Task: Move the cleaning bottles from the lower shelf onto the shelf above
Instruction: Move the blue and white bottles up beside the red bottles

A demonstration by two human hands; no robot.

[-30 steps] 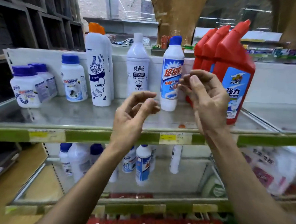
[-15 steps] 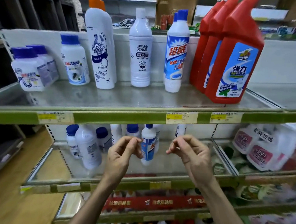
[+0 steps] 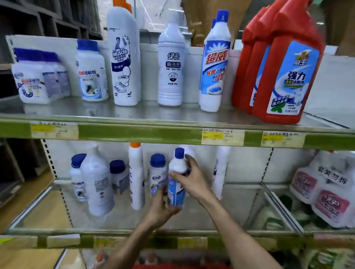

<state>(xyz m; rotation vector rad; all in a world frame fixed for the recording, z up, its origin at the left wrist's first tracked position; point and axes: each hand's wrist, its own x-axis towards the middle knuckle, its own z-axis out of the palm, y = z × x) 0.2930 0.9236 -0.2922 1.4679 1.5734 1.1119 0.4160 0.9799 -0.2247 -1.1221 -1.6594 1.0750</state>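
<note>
Both hands on the blue-capped bottle [image 3: 177,167], just right of the orange-capped bottle [image 3: 136,177]: right hand [image 3: 192,181] wrapped round its shoulder, left hand [image 3: 159,210] curled round its base.

Bare left grip [image 3: 160,208], right grip [image 3: 190,176], forearms [image 3: 237,229]

The top shelf [image 3: 173,115] held small blue-capped tubs [image 3: 30,79] at 9 o'clock, tall white bottles [image 3: 170,71] at 12 and big red bottles [image 3: 279,78] at 2, while the lower shelf [image 3: 240,213] held blue-capped white bottles [image 3: 96,181] at 8 o'clock and pink-labelled packs [image 3: 330,202] at 4.
</note>
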